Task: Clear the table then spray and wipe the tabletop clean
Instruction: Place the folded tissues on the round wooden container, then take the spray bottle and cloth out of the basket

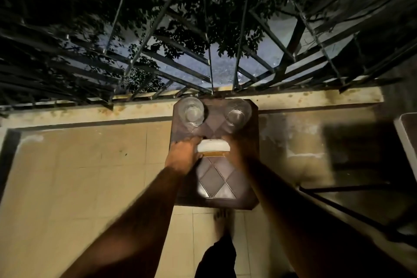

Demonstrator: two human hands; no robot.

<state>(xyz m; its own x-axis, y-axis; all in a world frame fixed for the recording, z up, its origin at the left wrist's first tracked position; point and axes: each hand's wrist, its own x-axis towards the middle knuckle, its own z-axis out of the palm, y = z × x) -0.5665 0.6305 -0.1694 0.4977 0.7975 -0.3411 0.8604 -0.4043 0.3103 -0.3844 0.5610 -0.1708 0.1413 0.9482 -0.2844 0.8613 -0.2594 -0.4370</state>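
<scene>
A small dark brown table (214,183) with a diamond pattern stands against the balcony wall. Two clear drinking glasses stand at its far end, one on the left (191,111) and one on the right (237,114). Near the table's middle sits a white-lidded container (213,148) with an amber lower part. My left hand (184,156) grips its left side and my right hand (235,153) grips its right side. The picture is blurred, so the fingers are hard to make out.
A metal railing (209,70) with dark bars runs beyond the low wall ledge (90,108), with leaves and a street below. A second piece of furniture (406,133) is at the right edge. My bare foot (222,221) is on the tiled floor (90,187) below the table.
</scene>
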